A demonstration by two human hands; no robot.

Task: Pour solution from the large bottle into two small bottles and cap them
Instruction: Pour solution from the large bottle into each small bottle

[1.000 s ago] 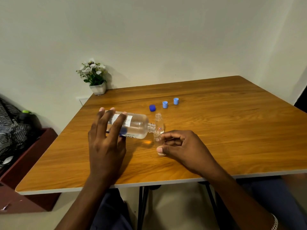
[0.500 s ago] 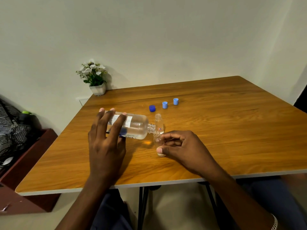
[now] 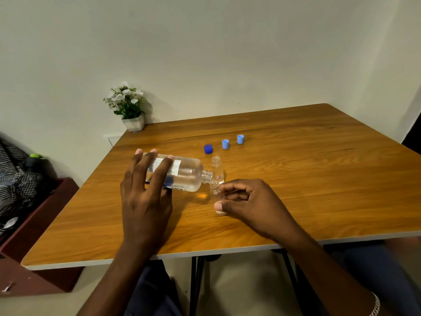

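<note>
My left hand (image 3: 145, 192) grips the large clear bottle (image 3: 184, 174), tipped on its side above the wooden table (image 3: 296, 190), its open neck pointing right. The neck sits just over the mouth of a small clear bottle (image 3: 215, 192) that my right hand (image 3: 248, 204) pinches between thumb and fingers, tilted toward the neck. A second small bottle (image 3: 216, 166) with a red-marked label stands upright and uncapped right behind. Further back lie a dark blue cap (image 3: 208, 148) and two light blue caps (image 3: 225, 144) (image 3: 240, 139) in a row.
A small white pot of white flowers (image 3: 127, 108) stands at the table's far left corner against the wall. To the left of the table is a dark red box (image 3: 29, 229) with checked cloth on it. The table's front edge is close to my body.
</note>
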